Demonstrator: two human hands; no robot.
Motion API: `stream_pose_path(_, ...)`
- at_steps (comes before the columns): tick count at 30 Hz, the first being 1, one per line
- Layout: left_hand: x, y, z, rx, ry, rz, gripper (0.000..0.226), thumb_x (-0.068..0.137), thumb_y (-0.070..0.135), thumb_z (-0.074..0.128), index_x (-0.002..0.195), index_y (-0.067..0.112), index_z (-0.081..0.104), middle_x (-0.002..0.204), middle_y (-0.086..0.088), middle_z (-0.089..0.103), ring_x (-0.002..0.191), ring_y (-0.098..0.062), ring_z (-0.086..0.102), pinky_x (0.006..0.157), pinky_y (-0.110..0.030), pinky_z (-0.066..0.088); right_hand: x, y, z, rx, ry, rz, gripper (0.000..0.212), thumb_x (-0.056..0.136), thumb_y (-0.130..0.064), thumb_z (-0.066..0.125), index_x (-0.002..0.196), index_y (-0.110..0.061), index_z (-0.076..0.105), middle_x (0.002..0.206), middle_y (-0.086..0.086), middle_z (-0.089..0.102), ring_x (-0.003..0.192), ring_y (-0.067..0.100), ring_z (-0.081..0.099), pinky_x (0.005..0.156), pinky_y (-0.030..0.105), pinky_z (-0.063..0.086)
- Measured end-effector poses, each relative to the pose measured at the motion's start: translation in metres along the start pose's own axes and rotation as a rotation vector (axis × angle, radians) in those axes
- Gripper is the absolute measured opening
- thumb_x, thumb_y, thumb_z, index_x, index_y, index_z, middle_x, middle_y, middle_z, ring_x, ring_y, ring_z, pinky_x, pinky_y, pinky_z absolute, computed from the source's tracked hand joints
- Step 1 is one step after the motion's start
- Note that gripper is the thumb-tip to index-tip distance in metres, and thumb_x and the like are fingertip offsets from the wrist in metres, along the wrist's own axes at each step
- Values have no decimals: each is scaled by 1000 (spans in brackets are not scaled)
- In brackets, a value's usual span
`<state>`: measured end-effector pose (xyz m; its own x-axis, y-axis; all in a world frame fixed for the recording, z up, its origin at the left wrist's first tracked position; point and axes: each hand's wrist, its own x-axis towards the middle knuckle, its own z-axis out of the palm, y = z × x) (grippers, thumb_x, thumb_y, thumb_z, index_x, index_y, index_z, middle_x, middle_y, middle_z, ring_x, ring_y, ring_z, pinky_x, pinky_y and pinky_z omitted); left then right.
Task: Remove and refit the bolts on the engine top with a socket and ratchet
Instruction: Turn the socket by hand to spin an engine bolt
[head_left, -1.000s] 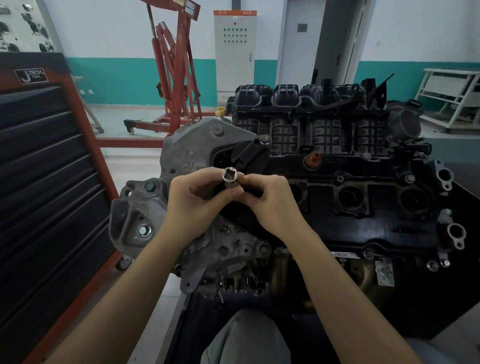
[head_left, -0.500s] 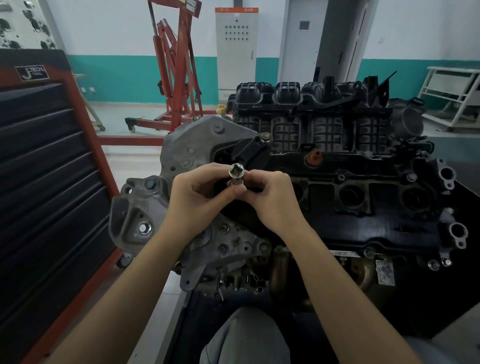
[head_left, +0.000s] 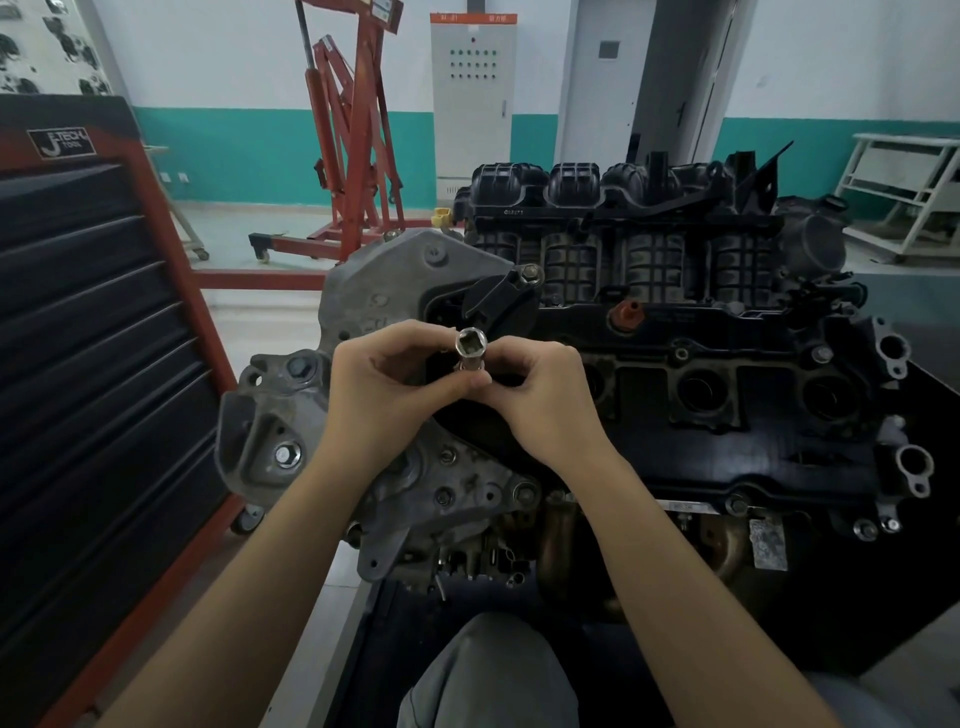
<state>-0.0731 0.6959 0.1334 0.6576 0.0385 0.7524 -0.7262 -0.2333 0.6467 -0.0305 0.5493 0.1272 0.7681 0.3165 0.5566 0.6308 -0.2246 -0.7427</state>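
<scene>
Socket (head_left: 471, 349) sits upright between our two hands above the engine (head_left: 675, 395), square drive hole facing us. Our left hand (head_left: 387, 387) curls round it from the left; our right hand (head_left: 540, 400) pinches its lower end with curled fingertips.

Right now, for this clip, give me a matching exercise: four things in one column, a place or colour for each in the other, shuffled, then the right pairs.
Things:
1. socket
2. engine hoist
3. tool chest
4. cap

Places or colours:
A. far left, black drawers
B. orange-red, on the engine top
C. held between both hands
D. red, on the floor behind the engine

Pairs: 1-C, 2-D, 3-A, 4-B
</scene>
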Motion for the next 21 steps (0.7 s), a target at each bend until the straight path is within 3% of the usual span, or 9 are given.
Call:
stream_pose_path(6,-1,0,-2,-22,-50,-5,28,72,3,75,98,12,69,91,5,75,87,-15,71,81,-24,54,-1,1,-1,19,-44,-7,22,81,-9,74,103,-11,74,95,-4,74,91,0,67,82,13,50)
stream_pose_path(11,0,-1,-1,77,-41,60,28,68,4,79,95,1,70,92,-10,72,89,-21,70,86,-28,54,0,1,0,9,-11,-6,20,77,-7,77,96,-11,76,88,-5,73,85,1,68,79,16,52)
stream_pose_path(15,-2,-1,0,89,-24,62,23,70,6,77,92,4,71,90,-2,72,86,-12,70,82,-21,52,0,1,0,-16,-6,-16,20,75,-14,80,95,-13,75,88,-2,75,83,4,68,80,23,54)
stream_pose_path(21,-2,-2,-1,37,-60,55,24,75,-4,72,99,-3,68,95,-10,71,93,-16,69,86,-23,51,-1,3,0,33,-42,-10,23,83,-9,72,106,-12,73,97,-5,73,93,0,67,83,12,49)
